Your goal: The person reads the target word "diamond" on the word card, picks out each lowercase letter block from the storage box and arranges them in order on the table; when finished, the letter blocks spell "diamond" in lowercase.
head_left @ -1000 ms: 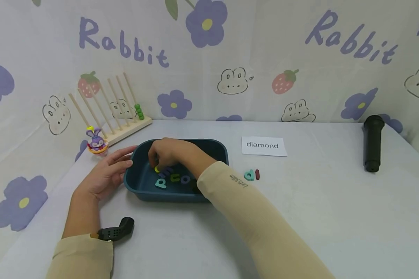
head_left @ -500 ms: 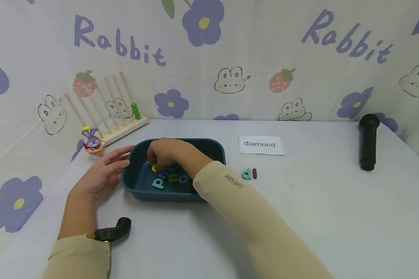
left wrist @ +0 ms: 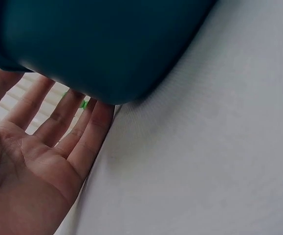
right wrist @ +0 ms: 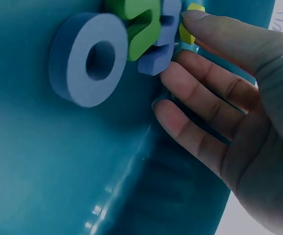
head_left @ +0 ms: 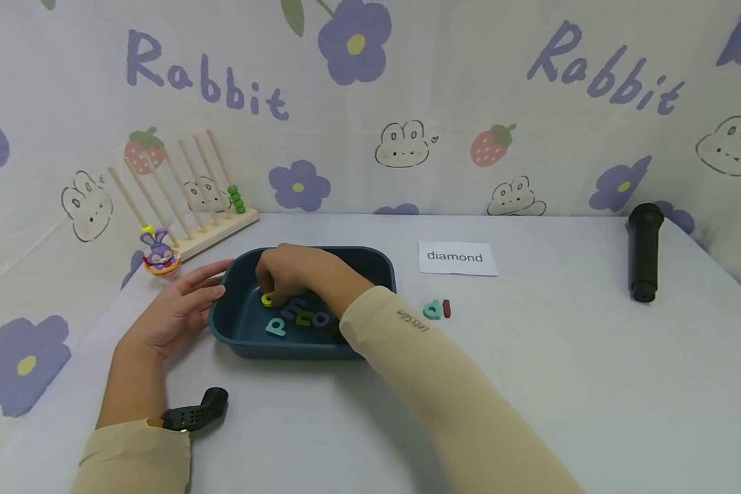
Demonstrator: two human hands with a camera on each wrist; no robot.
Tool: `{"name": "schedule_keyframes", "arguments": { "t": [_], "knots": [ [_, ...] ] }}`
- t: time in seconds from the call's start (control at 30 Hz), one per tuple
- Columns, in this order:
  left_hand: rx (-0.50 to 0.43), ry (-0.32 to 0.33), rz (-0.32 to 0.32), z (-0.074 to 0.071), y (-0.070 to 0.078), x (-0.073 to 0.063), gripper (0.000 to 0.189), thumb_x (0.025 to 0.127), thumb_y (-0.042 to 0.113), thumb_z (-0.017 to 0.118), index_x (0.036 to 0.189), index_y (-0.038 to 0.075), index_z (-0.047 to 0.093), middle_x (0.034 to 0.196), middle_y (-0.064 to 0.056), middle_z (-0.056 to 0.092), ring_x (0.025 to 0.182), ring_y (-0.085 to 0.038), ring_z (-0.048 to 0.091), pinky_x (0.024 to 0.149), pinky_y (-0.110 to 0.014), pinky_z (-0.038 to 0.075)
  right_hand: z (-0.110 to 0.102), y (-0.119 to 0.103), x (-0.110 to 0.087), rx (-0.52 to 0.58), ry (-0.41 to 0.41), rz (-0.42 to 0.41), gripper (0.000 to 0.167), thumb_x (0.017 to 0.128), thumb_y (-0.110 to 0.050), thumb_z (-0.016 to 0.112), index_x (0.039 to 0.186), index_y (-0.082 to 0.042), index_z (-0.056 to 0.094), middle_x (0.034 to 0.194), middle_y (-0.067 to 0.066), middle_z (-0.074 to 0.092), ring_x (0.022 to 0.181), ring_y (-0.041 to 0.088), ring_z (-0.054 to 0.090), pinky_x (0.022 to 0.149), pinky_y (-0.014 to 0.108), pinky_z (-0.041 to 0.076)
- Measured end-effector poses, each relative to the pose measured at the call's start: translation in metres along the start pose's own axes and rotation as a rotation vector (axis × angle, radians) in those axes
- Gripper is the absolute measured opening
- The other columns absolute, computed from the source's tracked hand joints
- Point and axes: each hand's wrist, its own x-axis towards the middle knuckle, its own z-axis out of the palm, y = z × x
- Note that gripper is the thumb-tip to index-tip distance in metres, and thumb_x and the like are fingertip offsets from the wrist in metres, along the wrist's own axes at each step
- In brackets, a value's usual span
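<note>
A dark teal bin [head_left: 302, 350] stands on the table with several foam letters in it. My left hand [head_left: 175, 312] rests against the bin's left end, its fingers [left wrist: 58, 117] extended and touching the rim and wall. My right hand [head_left: 290, 271] reaches down into the bin, thumb and forefinger at a yellow letter [head_left: 267, 300]. From the right wrist, the thumb lies on that yellow letter [right wrist: 192, 24]; the forefinger is mostly hidden. Close by lie a purple "m" [head_left: 293, 308], a green letter [head_left: 304, 318], a bluish "o" [right wrist: 90, 58] and a turquoise letter [head_left: 276, 327].
Right of the bin lie a turquoise "d" [head_left: 432, 309] and a dark red "l"-like piece [head_left: 447, 308], below a "diamond" card [head_left: 457, 258]. A wooden peg rack [head_left: 216, 233] and rabbit figurine [head_left: 160, 254] stand back left; a black microphone-shaped object [head_left: 645, 250] lies far right.
The head view has shifted slightly, so everything appears a little further left. Both hands stay in nearly the same place at the bin, the right one still at the yellow letter.
</note>
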Motion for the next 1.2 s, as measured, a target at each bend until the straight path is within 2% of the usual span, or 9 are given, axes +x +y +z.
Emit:
{"name": "schedule_keyframes", "arguments": {
  "t": [0.17, 0.37, 0.57, 0.83, 1.03, 1.2],
  "knots": [
    [0.010, 0.003, -0.008, -0.002, 0.001, 0.000, 0.055, 0.106, 0.021, 0.059, 0.158, 0.018, 0.040, 0.148, -0.002, 0.044, 0.122, -0.010, 0.061, 0.097, -0.021, 0.056, -0.002, 0.006, 0.001, 0.112, 0.015, -0.021, 0.015, 0.097, -0.022, 0.074, 0.111, -0.018, 0.074, 0.109, -0.003, 0.069, 0.099, 0.014, 0.064, 0.086, 0.026, 0.056],
    [0.024, -0.003, -0.009, -0.001, 0.002, 0.001, 0.056, 0.106, 0.021, 0.059, 0.159, 0.018, 0.040, 0.149, -0.003, 0.044, 0.120, -0.008, 0.062, 0.097, -0.021, 0.056, -0.010, 0.014, -0.001, 0.218, 0.032, -0.018, 0.017, 0.096, -0.017, 0.074, 0.113, -0.014, 0.073, 0.105, 0.001, 0.070, 0.089, 0.014, 0.070, 0.079, 0.025, 0.058],
    [0.042, -0.012, -0.016, -0.005, 0.000, -0.001, 0.054, 0.107, 0.021, 0.058, 0.158, 0.020, 0.041, 0.148, 0.000, 0.045, 0.120, -0.007, 0.062, 0.096, -0.021, 0.056, -0.017, 0.017, -0.007, 0.327, 0.053, -0.030, 0.018, 0.096, -0.014, 0.074, 0.114, -0.012, 0.073, 0.104, 0.003, 0.071, 0.087, 0.016, 0.071, 0.081, 0.031, 0.061],
    [0.026, -0.003, -0.008, -0.005, 0.000, 0.001, 0.053, 0.106, 0.020, 0.059, 0.157, 0.020, 0.043, 0.143, 0.005, 0.050, 0.119, -0.007, 0.064, 0.096, -0.022, 0.057, -0.029, 0.019, -0.021, 0.377, 0.107, -0.093, 0.021, 0.094, -0.014, 0.074, 0.115, -0.012, 0.073, 0.106, 0.004, 0.071, 0.089, 0.018, 0.070, 0.078, 0.031, 0.061],
    [0.024, 0.007, -0.024, -0.004, 0.000, 0.001, 0.055, 0.106, 0.021, 0.060, 0.157, 0.021, 0.043, 0.146, 0.003, 0.047, 0.119, -0.006, 0.063, 0.095, -0.022, 0.057, -0.036, 0.020, -0.033, 0.397, 0.147, -0.098, 0.026, 0.094, -0.016, 0.075, 0.119, -0.012, 0.072, 0.110, 0.004, 0.070, 0.093, 0.019, 0.069, 0.081, 0.029, 0.060],
    [0.014, 0.013, -0.025, -0.004, -0.001, 0.001, 0.055, 0.105, 0.021, 0.061, 0.157, 0.021, 0.043, 0.144, 0.004, 0.049, 0.118, -0.006, 0.065, 0.095, -0.022, 0.057, -0.042, 0.023, -0.046, 0.416, 0.197, -0.125, 0.023, 0.092, -0.016, 0.076, 0.115, -0.014, 0.073, 0.107, 0.003, 0.071, 0.092, 0.019, 0.068, 0.083, 0.031, 0.061]
  ]
}}
